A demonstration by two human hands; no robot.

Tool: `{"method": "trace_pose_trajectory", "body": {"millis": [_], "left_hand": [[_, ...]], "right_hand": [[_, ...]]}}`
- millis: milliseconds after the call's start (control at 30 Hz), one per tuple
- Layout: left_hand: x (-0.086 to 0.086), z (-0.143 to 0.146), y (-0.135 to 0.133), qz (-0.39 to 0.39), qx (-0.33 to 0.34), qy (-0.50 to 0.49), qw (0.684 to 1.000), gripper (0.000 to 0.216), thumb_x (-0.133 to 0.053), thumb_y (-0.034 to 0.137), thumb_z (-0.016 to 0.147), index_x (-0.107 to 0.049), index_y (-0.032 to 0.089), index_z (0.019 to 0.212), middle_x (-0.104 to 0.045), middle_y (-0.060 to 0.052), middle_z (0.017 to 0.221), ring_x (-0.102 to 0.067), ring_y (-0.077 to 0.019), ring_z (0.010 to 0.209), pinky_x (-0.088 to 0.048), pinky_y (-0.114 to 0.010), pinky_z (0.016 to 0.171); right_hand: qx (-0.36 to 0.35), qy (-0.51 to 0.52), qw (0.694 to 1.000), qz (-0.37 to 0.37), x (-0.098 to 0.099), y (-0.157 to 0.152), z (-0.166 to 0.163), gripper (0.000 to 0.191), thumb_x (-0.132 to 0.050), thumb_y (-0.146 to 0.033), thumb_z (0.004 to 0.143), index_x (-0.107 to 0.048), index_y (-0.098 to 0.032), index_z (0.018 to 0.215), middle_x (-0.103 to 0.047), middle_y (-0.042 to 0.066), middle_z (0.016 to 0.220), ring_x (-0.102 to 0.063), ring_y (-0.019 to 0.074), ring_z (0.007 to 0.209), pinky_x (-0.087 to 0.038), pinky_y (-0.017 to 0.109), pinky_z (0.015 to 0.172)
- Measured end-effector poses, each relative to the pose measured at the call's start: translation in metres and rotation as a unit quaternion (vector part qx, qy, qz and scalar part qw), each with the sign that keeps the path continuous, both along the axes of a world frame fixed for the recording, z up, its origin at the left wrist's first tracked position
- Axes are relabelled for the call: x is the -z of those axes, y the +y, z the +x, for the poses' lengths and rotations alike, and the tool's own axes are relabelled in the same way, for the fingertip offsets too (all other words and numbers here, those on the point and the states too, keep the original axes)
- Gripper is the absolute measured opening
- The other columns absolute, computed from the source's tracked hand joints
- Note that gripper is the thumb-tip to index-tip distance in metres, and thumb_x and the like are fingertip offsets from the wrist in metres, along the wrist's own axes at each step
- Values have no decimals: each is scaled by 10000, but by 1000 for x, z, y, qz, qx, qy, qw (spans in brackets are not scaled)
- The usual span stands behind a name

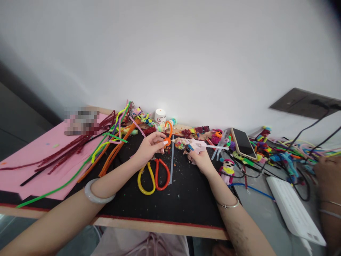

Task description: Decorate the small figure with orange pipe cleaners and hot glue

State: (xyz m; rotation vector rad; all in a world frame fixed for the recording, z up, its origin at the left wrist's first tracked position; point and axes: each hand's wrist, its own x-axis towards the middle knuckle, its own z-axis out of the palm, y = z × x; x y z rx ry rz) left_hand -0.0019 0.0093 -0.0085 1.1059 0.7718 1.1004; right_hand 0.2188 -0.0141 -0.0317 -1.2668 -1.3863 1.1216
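Note:
My left hand [150, 145] is closed in a pinch on an orange pipe cleaner [169, 130], which loops upward from my fingertips. My right hand [198, 156] grips a pink glue gun [198, 145] whose nozzle points left at the orange piece. A small multicoloured bundle [181, 143] sits at the nozzle tip between both hands. Below my hands lie scissors with one yellow and one red handle [153, 176] on the black mat [183, 199].
Long pipe cleaners [106, 153] in red, green and orange lie across a pink sheet [34, 156] at left. A phone [243, 143], small figures [227, 170], cables and a white power strip [293, 209] crowd the right. Another person's arm [329, 185] shows at far right.

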Motion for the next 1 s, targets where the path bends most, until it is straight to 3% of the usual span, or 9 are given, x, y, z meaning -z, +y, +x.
{"method": "trace_pose_trajectory", "body": {"millis": [1000], "left_hand": [[5, 0, 3, 9, -9, -26, 1000, 260, -686, 246, 699, -565, 172, 918, -585, 18, 756, -507, -50, 545, -442, -180, 531]], "right_hand": [[-3, -10, 1000, -15, -2, -2, -1, 266, -639, -391, 709, -499, -165, 695, -445, -63, 480, -349, 58, 399, -267, 186, 379]]}}
